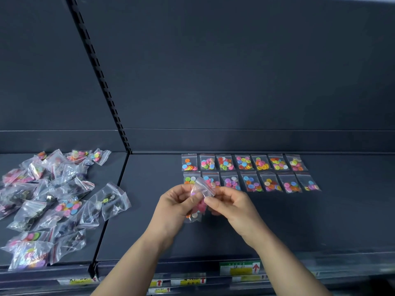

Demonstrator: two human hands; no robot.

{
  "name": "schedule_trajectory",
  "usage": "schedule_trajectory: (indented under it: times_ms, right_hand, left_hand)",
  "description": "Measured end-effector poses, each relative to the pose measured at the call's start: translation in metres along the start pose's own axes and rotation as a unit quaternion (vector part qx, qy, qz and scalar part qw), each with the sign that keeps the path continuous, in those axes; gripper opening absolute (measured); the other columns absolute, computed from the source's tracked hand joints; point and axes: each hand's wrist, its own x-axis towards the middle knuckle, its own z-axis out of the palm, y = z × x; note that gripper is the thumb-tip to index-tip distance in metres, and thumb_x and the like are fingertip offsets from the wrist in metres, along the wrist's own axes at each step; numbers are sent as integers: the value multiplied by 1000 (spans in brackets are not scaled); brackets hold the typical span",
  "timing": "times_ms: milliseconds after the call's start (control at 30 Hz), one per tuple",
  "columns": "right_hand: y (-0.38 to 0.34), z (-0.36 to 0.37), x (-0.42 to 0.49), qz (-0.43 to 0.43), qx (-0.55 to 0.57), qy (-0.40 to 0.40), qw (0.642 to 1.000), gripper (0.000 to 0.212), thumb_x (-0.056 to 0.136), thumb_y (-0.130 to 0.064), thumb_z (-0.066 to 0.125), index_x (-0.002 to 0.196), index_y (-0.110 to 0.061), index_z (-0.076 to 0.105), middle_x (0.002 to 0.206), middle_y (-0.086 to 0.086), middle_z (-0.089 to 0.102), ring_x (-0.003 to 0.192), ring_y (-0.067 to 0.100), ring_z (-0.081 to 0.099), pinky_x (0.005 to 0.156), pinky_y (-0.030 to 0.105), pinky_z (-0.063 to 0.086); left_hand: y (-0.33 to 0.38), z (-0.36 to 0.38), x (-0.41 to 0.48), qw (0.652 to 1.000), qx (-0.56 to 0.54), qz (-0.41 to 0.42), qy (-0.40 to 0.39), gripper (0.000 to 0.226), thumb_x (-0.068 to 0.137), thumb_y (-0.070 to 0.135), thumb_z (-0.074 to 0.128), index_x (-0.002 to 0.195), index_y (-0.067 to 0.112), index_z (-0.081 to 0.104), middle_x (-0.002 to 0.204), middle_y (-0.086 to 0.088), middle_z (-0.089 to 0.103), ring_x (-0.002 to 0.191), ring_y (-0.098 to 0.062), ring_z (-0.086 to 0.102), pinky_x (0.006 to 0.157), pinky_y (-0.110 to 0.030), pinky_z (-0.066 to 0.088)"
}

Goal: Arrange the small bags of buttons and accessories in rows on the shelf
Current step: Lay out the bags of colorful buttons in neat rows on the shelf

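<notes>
A small clear zip bag of coloured buttons [197,207] is held above the dark shelf [299,221], in front of the arranged bags. My left hand [177,207] grips its left side and my right hand [232,207] pinches its top edge. Behind my hands, two rows of button bags lie flat on the shelf: a back row [243,162] and a front row [271,182]. The front row's leftmost bags are partly hidden by the held bag.
A loose heap of unsorted bags [51,201] with buttons and dark accessories covers the left shelf section. A slotted upright post [102,82] divides the two sections. Price labels [239,268] run along the shelf's front edge.
</notes>
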Motion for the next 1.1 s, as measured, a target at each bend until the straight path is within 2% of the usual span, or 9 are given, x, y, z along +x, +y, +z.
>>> schedule_trajectory:
  times_ms: [100,200,367,467,633,767,900,1000,1100]
  right_hand:
    - [-1,-7,1,12,17,12,1000,11,85,-16,70,95,-15,72,93,7,73,91,21,69,82,32,57]
    - [4,-13,1,29,47,25,998,6,86,-9,67,91,-6,70,90,10,74,88,26,71,85,39,57]
    - [16,-13,1,55,63,65,994,5,84,-1,67,88,-3,66,85,13,72,84,29,71,83,44,58]
    - [24,-15,5,58,47,94,993,12,84,-1,68,92,-8,62,86,10,72,87,29,70,82,44,58]
    - [35,-21,14,33,-146,136,979,17,85,-13,69,89,-19,55,82,-1,69,73,8,66,65,19,53]
    - [40,-15,16,-7,-285,152,946,17,83,-18,70,85,-23,55,81,-9,63,73,5,61,60,15,48]
    - [43,-15,11,-76,-367,175,910,26,83,-20,70,101,-24,52,86,-17,45,69,5,51,56,12,39]
    - [47,-16,8,-133,-396,126,900,18,85,-28,67,102,-23,61,94,-19,45,76,4,50,62,10,39]
    - [54,-15,10,-162,-443,57,880,34,89,-36,62,120,-23,64,110,-12,51,99,4,49,80,12,40]
  left_hand:
    - [-3,2,1,1000,-1,-8,-8,21,78,8,69,99,1,68,89,-17,74,73,-20,71,63,-23,55]
    - [-8,3,3,998,63,-11,5,36,65,16,77,95,-1,66,89,-23,71,69,-21,69,63,-28,57]
    - [-20,3,2,990,141,-11,8,23,70,5,82,89,8,68,80,-9,72,70,-21,68,65,-28,56]
    - [-20,0,2,985,172,-6,17,25,69,12,84,89,14,69,82,-4,73,70,-20,68,66,-29,57]
    - [-26,-17,6,951,288,58,91,16,77,17,79,86,27,70,81,6,67,78,-20,66,74,-36,58]
    - [-36,-26,8,864,485,109,85,24,80,34,74,103,36,69,100,22,55,99,-9,47,81,-18,38]
    - [-39,-27,9,838,527,123,69,32,80,39,73,111,36,68,105,20,50,98,-7,40,83,-17,32]
    - [-42,-27,11,830,536,137,68,31,80,39,72,111,36,68,107,19,52,97,-6,39,84,-17,33]
    - [-44,-27,12,829,535,144,70,31,79,38,73,110,35,69,103,19,49,97,-8,42,84,-18,34]
